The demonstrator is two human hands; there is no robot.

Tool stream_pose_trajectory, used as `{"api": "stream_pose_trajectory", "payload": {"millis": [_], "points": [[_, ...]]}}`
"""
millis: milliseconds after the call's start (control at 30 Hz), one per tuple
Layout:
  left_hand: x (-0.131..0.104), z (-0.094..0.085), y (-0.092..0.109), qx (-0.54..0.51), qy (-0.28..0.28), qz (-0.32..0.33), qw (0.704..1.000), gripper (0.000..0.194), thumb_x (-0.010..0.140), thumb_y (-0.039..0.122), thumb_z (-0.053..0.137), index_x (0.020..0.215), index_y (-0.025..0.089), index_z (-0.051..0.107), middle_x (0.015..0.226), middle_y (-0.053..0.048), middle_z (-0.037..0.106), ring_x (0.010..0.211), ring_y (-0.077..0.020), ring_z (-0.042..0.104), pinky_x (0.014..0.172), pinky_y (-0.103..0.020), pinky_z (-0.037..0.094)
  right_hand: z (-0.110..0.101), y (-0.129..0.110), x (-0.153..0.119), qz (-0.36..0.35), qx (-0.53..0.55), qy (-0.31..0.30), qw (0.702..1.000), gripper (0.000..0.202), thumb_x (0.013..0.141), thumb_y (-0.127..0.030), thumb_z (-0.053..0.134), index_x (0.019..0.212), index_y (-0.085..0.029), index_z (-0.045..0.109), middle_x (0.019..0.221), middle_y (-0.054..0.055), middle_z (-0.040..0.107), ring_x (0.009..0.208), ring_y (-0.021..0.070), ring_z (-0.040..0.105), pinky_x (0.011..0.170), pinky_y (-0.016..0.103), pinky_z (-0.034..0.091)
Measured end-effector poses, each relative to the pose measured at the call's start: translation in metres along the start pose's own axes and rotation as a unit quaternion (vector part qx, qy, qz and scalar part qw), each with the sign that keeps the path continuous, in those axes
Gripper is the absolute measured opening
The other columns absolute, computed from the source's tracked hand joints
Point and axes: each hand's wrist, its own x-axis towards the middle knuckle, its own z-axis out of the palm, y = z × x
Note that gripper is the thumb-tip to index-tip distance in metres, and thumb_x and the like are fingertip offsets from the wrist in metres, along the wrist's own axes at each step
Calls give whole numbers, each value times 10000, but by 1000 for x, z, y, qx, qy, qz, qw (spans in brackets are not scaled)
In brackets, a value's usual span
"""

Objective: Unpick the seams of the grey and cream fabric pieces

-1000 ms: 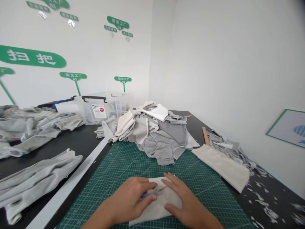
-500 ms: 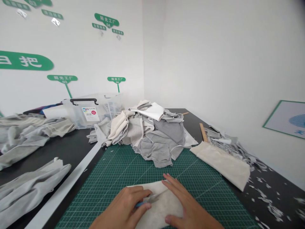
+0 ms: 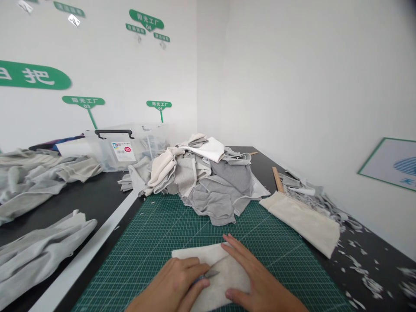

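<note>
A folded off-white cloth (image 3: 224, 277) lies on the green cutting mat (image 3: 130, 260) in front of me. My left hand (image 3: 177, 281) is closed around a small blue-handled blade (image 3: 212, 274); its metal tip points right, over the cloth, and most of the handle is hidden by my fingers. Whether it is a knife or snips I cannot make out. My right hand (image 3: 251, 277) rests with spread fingers on the cloth's right side, holding nothing. A crease or cut line runs across the cloth between both hands.
A heap of grey and cream cloths (image 3: 211, 182) covers the mat's far end. To the right lie a folded cream cloth (image 3: 302, 223), a wooden ruler (image 3: 277, 180) and fabric scraps (image 3: 373, 286). Left are grey cloths (image 3: 42, 255) and a clear plastic box (image 3: 110, 151).
My left hand and the blade have shifted slightly right across the cloth, and the metal tip shows more clearly. My right hand keeps nearly the same place. The view has tilted slightly.
</note>
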Motion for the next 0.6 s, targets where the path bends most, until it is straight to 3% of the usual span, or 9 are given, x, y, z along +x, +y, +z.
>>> {"api": "stream_pose_trajectory", "payload": {"millis": [133,300,467,600], "points": [[-1,0,-2,-3,15,-3,1000,348,956,385,445,1286,292,504,1152,-49,632,992,-225,620,871,-340,473,0,0,-2,-4,-1,3,1000,792,802,-460,625,1475,-248,266,1574,62,132,1443,262,135,1168,459,187],[0,-1,0,-1,-12,-9,1000,259,976,348,388,1055,257,617,973,-32,662,859,-201,636,804,-324,488,1,1,-2,-10,-7,8,1000,774,814,-469,608,1475,-255,266,1574,59,133,1442,266,138,1167,464,188],[-2,-1,-2,1,22,3,1000,335,958,405,437,1270,304,508,1139,-44,638,952,-216,630,834,-328,484,1,1,-2,-8,-15,4,1000,780,819,-473,606,1480,-272,243,1577,37,122,1444,247,134,1172,440,189],[-3,-1,-3,-2,1,-7,1000,266,970,341,415,1186,286,560,1071,-31,651,918,-210,631,833,-338,482,0,0,-2,-5,-21,0,1000,783,820,-477,607,1481,-277,237,1579,29,113,1446,237,128,1173,436,188]]}}
